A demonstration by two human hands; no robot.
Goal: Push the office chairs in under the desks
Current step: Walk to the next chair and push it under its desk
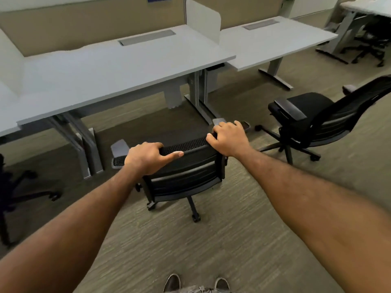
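A black mesh office chair [186,172] stands in front of me, its back towards me, facing the grey desk [101,77]. My left hand [148,158] grips the top edge of the backrest on its left side. My right hand [229,137] grips the top edge at the right corner. The chair's seat is hidden behind the backrest; its grey armrests show just short of the desk's front edge. A second black office chair [317,121] stands out on the carpet to the right, turned sideways, away from the second desk [275,43].
Grey metal desk legs [196,98] stand on either side of the gap ahead. A white divider panel [203,20] separates the two desks. Part of another dark chair [12,187] shows at far left. More desks and chairs [368,45] stand at the back right. My shoes [196,283] show at the bottom edge.
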